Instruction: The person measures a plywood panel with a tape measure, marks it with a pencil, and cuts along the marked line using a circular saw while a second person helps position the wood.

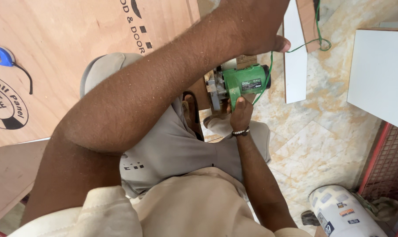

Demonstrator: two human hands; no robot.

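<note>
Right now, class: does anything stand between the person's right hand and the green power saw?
Nothing visible does. The right hand already grips the green power saw from below. The left hand reaches above it, beside the white board.

Gripped in the right hand, the saw is showing bright green with a grey metal guard, a green cord trailing beyond it past a white board over beige-veined marble floor.
</note>
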